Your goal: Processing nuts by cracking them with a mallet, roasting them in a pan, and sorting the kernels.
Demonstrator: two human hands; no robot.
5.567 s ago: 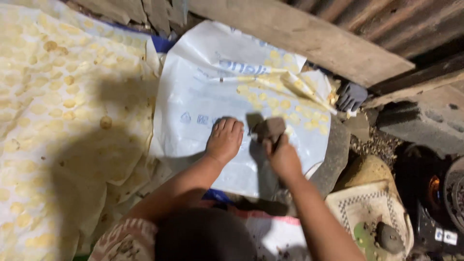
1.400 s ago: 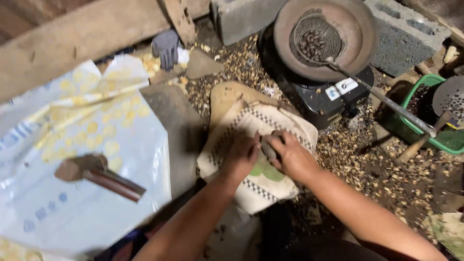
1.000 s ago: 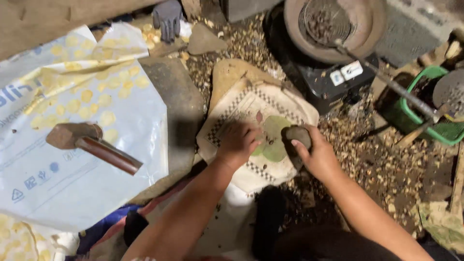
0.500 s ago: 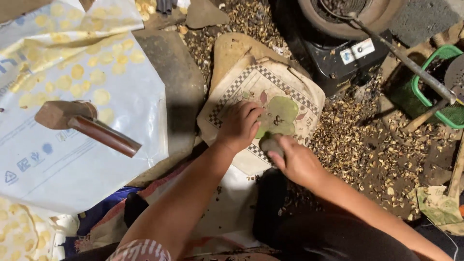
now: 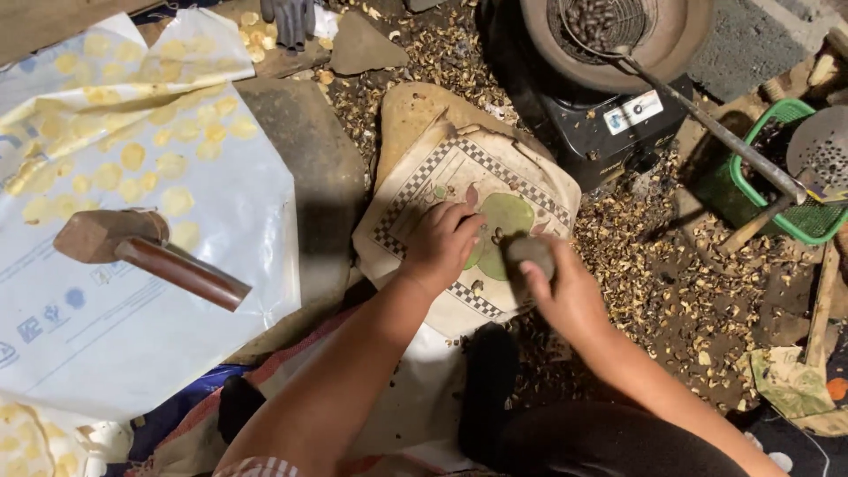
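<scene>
The left hand (image 5: 444,243) rests with curled fingers on a checkered cloth pad (image 5: 468,212), pinching at something too small to make out beside its green patch. Just to its right, the right hand (image 5: 565,296) grips a dark rounded stone (image 5: 530,254) held over the pad. This looks like the striking step; the next move calls for the stone dropping squarely, clear of the left fingers.

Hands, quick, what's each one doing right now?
Left hand: fingers curled, pressing down on the checkered cloth; what is under them cannot be told.
Right hand: closed on a grey stone.
</scene>
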